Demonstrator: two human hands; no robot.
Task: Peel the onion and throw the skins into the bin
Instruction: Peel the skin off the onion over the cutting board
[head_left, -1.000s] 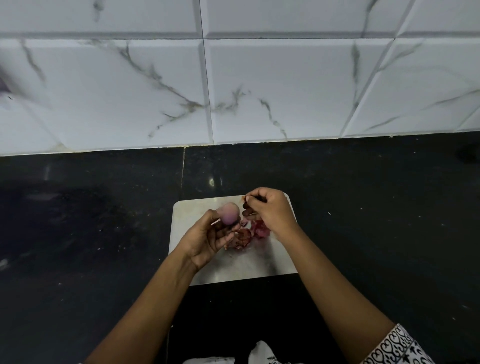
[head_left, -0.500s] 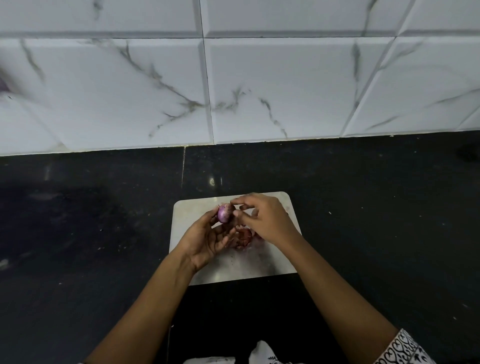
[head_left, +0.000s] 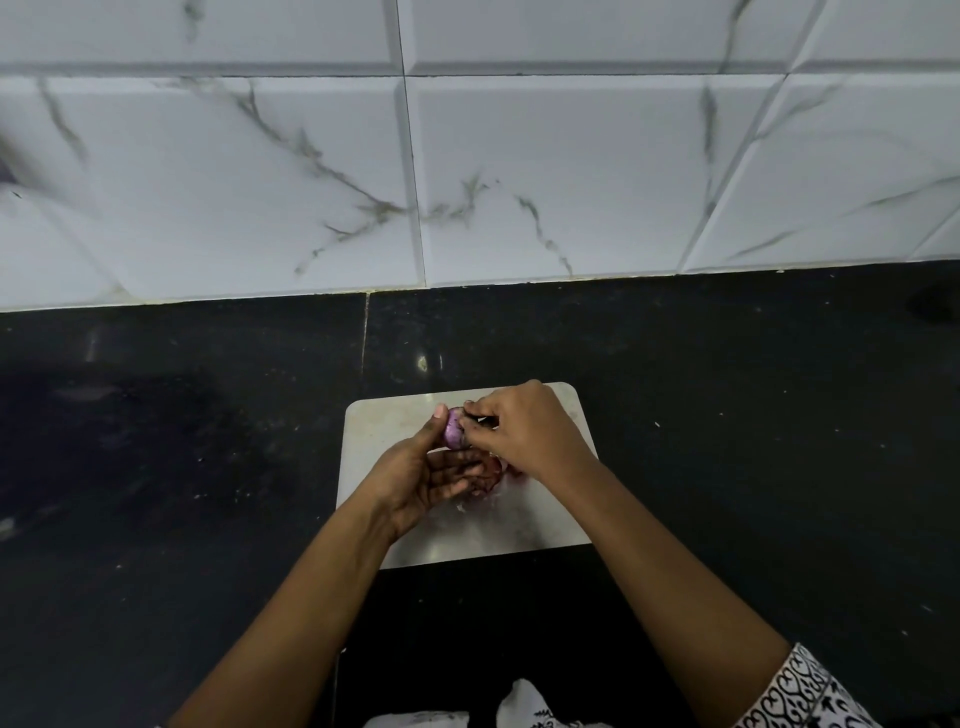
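Onion (head_left: 453, 427) half-hidden btwn L hand (head_left: 426, 475) / R hand (head_left: 522, 431) | skins (head_left: 493, 467) mostly covered

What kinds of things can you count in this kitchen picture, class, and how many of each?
Hands: 2, left hand and right hand
Onion: 1
Board: 1
Skins: 1 pile
Total: 5

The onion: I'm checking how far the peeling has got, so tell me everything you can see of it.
The onion is small, rounded and glossy purple, apparently bare where visible. It is held above the pale cutting board, not resting on it. The left hand has it in its grip, thumb against its left side; the right hand pinches at its right side. Only a part shows between the fingers. Reddish skins lie below.
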